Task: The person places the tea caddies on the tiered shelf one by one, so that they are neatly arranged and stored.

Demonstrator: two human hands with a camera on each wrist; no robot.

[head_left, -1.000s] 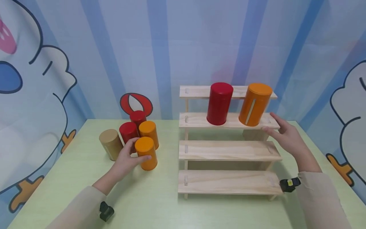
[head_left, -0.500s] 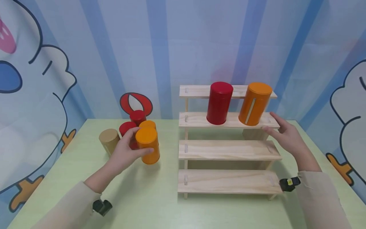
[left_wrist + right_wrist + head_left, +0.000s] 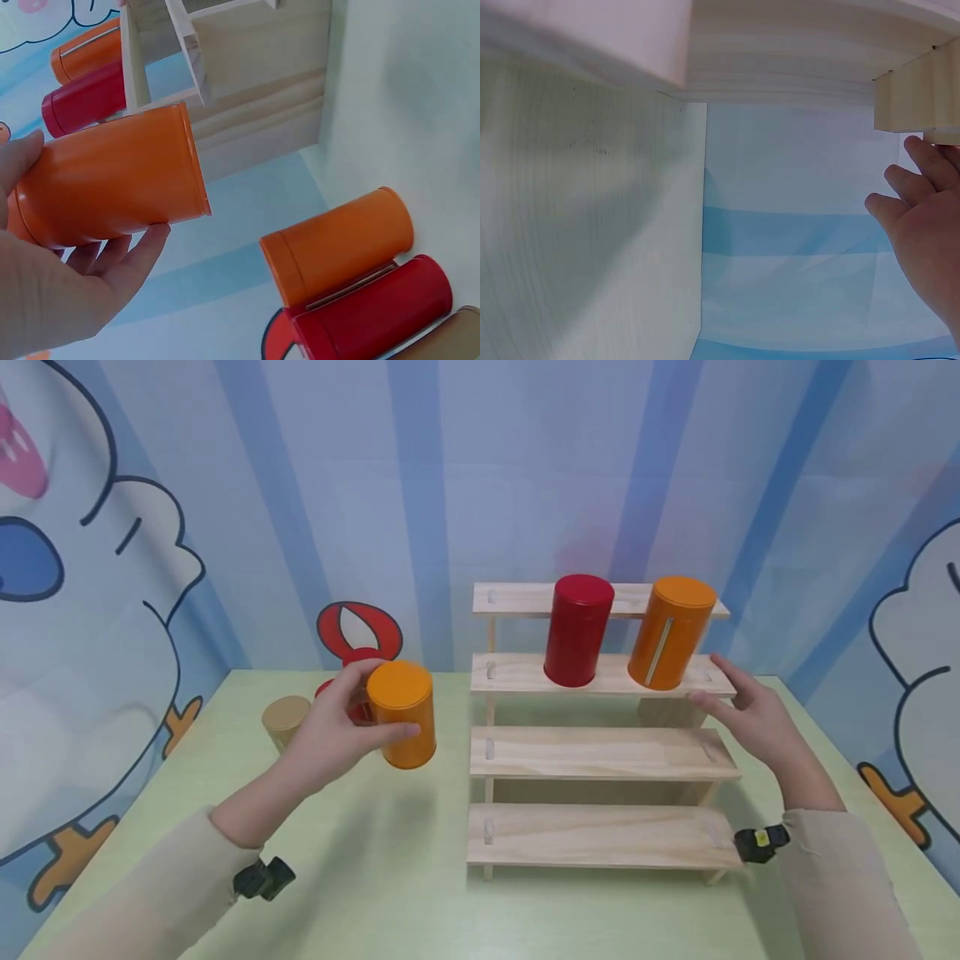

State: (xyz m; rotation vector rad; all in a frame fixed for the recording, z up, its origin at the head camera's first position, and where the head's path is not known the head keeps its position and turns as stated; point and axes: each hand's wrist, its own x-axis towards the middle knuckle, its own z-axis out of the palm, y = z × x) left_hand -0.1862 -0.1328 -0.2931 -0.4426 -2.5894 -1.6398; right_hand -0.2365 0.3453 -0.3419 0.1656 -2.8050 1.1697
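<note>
My left hand (image 3: 322, 735) grips an upright orange canister (image 3: 405, 693), thumb on its near side and fingers behind. It hangs above the table, left of the tiered wooden shelf (image 3: 592, 837); the left wrist view shows its smooth wall close up. My right hand (image 3: 761, 718) holds the right end of the shelf's second board from the top, thumb at the front edge and index finger behind. A red canister (image 3: 577, 631) and another orange canister (image 3: 671, 635), with a pale stripe down its side, stand on that board.
Behind my left hand stand a beige canister (image 3: 285, 717) and red ones (image 3: 363, 654), partly covered. The left wrist view also shows an orange canister (image 3: 341, 240) beside a red one (image 3: 375, 315) there. A striped blue backdrop (image 3: 510, 485) closes the table's far edge.
My left hand has lifted the orange canister off the table, moving it up and slightly right, away from the group. My right hand stays at the shelf's end.
</note>
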